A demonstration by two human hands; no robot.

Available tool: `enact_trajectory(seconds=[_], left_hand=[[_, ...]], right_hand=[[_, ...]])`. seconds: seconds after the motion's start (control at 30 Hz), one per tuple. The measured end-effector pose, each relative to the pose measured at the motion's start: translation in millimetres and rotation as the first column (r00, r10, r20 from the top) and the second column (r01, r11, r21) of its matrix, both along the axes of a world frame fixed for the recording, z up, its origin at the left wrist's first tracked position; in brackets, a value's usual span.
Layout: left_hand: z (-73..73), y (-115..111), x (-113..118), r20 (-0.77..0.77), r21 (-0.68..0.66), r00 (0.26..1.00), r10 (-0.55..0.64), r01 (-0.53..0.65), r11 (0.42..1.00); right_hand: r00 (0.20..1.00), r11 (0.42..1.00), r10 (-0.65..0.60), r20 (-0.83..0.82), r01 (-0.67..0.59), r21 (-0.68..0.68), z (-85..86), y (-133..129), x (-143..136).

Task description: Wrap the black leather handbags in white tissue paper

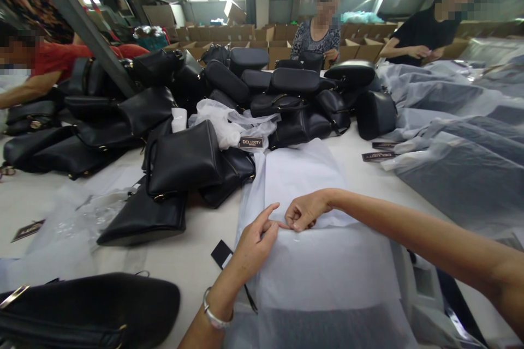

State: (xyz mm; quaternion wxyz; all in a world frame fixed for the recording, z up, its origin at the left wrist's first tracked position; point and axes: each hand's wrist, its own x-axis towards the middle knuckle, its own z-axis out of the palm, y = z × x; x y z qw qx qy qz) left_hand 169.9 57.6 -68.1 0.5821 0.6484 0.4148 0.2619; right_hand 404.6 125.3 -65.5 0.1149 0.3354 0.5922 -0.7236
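A pale, translucent dust bag [327, 264] lies flat on the table in front of me. My right hand [305, 210] pinches its upper edge, fingers curled in and thumb pressed down. Close beside it, my left hand [256, 240] has its index finger stretched out, while the thumb and another finger close on the same edge. The fingertips of both hands nearly meet. White sheet material [305, 174] extends beyond the edge. A black hang tag [221, 253] with a cord lies left of the dust bag, partly behind my left wrist. Dark material shows through the bag's lower part.
Black handbags [184, 161] are heaped to the left and across the back. One large black bag [90, 311] lies at front left. Wrapped bags [466, 169] cover the right side. A grey plastic object [421, 283] sits under my right forearm. Several people work around the table.
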Motion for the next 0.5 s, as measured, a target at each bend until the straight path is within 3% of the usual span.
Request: enact_trajectory(seconds=[0.23, 0.37, 0.43, 0.5], left_hand=[[-1.4, -1.9, 0.5, 0.013, -0.005, 1.0, -0.004, 0.004, 1.0], [-3.6, -3.8, 0.9, 0.014, 0.02, 1.0, 0.015, -0.016, 1.0], [-4.8, -2.4, 0.7, 0.016, 0.043, 1.0, 0.014, -0.014, 0.999], [-3.4, 0.2, 0.5, -0.015, 0.115, 1.0, 0.009, -0.007, 0.993]], right_hand=[[0.995, 0.984, -0.059, 0.076, 0.045, 0.175, -0.5, -13.7, 2.2], [0.979, 0.919, -0.115, 0.168, 0.04, 0.392, 10.1, -19.2, 6.4], [0.963, 0.831, -0.186, 0.197, 0.047, 0.555, 23.7, -25.6, 11.0], [0.944, 0.661, -0.278, 0.177, 0.054, 0.749, 40.8, -39.5, 17.4]])
